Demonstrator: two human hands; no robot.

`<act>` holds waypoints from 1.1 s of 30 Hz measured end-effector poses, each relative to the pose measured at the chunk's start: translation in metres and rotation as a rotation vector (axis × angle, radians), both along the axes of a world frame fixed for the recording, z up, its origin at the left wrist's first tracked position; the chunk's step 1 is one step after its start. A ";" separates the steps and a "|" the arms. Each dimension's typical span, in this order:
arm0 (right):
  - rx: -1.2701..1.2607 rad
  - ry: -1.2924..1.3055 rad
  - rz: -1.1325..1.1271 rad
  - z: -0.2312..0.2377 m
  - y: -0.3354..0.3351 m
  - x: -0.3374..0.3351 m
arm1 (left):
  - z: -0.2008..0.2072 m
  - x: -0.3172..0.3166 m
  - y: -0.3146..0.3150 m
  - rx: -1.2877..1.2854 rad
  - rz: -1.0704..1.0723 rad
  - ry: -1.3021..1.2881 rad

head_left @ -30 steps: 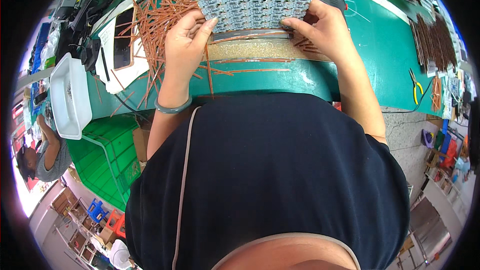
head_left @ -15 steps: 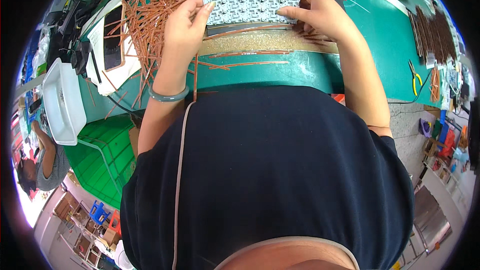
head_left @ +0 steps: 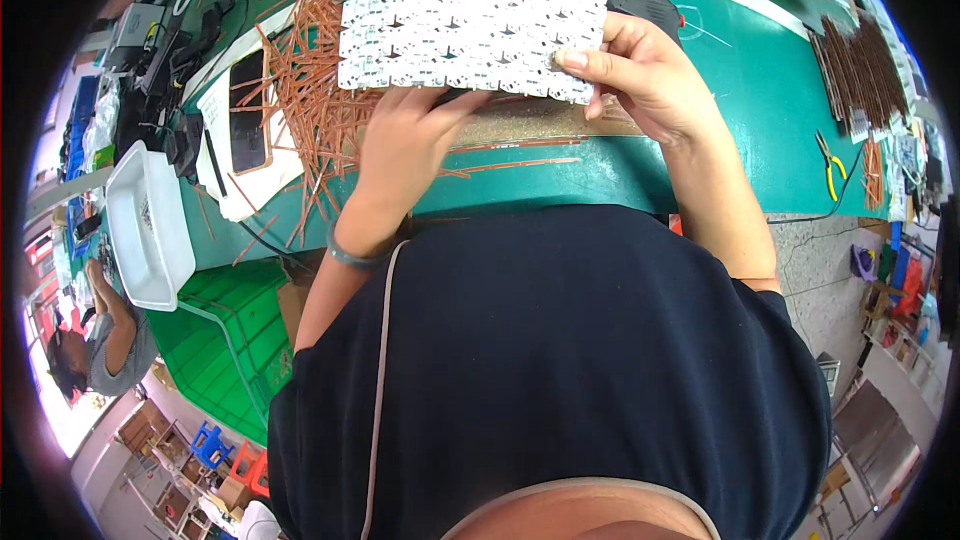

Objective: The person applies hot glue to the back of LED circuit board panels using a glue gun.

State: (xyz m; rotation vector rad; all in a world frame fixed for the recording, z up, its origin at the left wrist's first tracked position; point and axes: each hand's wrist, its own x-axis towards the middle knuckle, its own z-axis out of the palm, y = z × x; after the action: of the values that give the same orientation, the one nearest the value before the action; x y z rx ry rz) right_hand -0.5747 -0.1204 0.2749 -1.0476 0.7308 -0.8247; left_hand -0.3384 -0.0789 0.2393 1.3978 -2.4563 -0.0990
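Note:
A thin white circuit board panel (head_left: pixel 470 15) with rows of small black marks is held up over the bench. My right hand (head_left: pixel 640 70) grips its lower right corner, thumb on top and the other fingers partly hidden behind. At the lower edge is my left hand (head_left: pixel 405 140), thumb and fingers apart; its fingertips go out of sight beneath the panel, so contact there is hidden. Below the panel lies a speckled tan strip (head_left: pixel 520 125). Reddish-brown thin strips (head_left: pixel 310 70) are heaped left of the panel, and a few lie near the bench's front edge.
On the green bench (head_left: pixel 760 100), a phone (head_left: pixel 249 110) lies on white paper at left. Yellow-handled pliers (head_left: pixel 831 166) and stacked dark strips (head_left: pixel 860 65) are at right. A white tub (head_left: pixel 150 230) stands by a green crate (head_left: pixel 225 330). Another person (head_left: pixel 110 340) sits far left.
The panel has tilted, shifted left and come nearer, and now looks whiter. My left hand has left its left edge and moved right, under the lower edge. My right hand keeps its grip.

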 end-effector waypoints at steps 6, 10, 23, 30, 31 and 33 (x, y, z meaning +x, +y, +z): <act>0.022 0.050 -0.060 0.012 0.005 -0.015 | 0.005 0.086 0.008 -0.007 0.109 0.137; -0.129 0.112 -0.105 0.009 0.001 -0.016 | 0.032 0.125 0.005 -0.292 0.333 0.028; -1.324 0.498 -0.293 0.088 -0.010 0.008 | 0.083 -0.007 -0.030 -0.207 -0.099 0.578; -0.674 0.709 -0.171 -0.002 0.004 -0.018 | -0.004 -0.001 -0.022 0.454 0.085 1.085; -0.655 0.706 -0.203 -0.003 0.004 -0.018 | -0.005 0.008 -0.024 0.458 0.087 1.083; -0.605 0.636 -0.203 -0.002 0.002 -0.025 | 0.001 0.020 -0.023 0.206 -0.031 0.593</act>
State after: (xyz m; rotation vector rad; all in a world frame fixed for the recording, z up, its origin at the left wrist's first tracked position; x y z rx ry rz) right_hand -0.5994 -0.1188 0.2733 -1.8470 1.1731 -0.9172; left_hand -0.3183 -0.1021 0.2401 1.1849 -2.0069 -0.6861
